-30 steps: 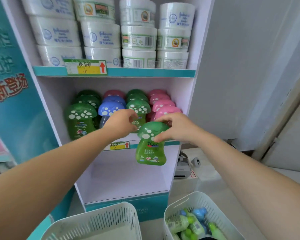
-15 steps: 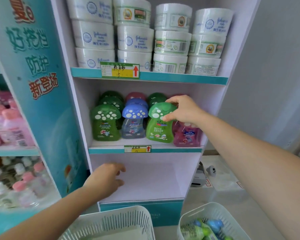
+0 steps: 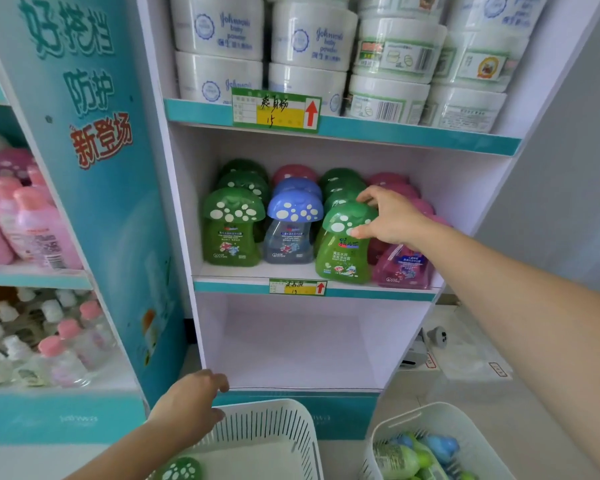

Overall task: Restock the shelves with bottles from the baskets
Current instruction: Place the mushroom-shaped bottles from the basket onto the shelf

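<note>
Head view: since half a second ago your left hand has dropped from in front of the lower compartment to the rim of the left basket, fingers loosely curled, holding nothing. Your right hand still grips the cap of the green mushroom-cap bottle. That bottle stands at the front edge of the middle shelf, between a blue-capped bottle and a pink bottle. The left basket holds a green spotted cap; the right basket holds green and blue bottles.
</note>
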The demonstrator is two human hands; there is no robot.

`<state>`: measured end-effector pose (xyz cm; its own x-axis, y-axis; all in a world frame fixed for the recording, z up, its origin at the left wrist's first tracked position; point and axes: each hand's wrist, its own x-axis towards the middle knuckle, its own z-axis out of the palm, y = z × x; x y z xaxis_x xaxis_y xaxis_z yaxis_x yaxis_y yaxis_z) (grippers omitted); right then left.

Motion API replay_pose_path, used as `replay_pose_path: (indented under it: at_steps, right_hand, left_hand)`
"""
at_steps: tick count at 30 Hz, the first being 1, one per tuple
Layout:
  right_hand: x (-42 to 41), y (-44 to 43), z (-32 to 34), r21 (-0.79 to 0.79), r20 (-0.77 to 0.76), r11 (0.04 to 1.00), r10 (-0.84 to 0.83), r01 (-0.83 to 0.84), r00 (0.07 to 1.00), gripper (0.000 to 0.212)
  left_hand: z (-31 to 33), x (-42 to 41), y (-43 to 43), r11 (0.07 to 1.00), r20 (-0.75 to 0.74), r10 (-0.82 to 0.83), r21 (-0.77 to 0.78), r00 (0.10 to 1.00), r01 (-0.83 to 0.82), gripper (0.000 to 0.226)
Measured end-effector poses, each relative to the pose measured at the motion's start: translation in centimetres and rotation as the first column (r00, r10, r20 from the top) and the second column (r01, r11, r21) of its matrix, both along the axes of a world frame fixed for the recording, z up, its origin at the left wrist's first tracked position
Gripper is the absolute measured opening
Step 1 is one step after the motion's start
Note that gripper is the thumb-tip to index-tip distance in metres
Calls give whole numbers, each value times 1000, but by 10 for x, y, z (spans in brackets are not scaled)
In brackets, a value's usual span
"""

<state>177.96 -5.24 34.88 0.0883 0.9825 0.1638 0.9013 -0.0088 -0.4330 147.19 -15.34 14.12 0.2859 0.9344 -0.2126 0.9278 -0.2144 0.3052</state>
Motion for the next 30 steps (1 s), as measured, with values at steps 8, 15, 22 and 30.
replay_pose_path:
  at_steps: [8,15,22,30]
  right_hand:
    - [-4,0,-1,29,38,999,-34,33,999,66]
    - [-8,-10,-4,71,126,996,-68,59,990,72]
    - [-44,-38,-30,502,232,860,-28,-95,972,56]
    - [-129,-86,-145,545,245,687,419,-481,874,9]
  left_hand:
    - [-11,-6,4,999,2,32,-8,999,-32,33]
    - [-22,-13,2,998,8,60,-29,998,-60,34]
    - [-32,-23,-3,994,-8,79,-74,997,-79,33]
    - [-78,-44,-15,984,-79,92,-146,993,-103,33]
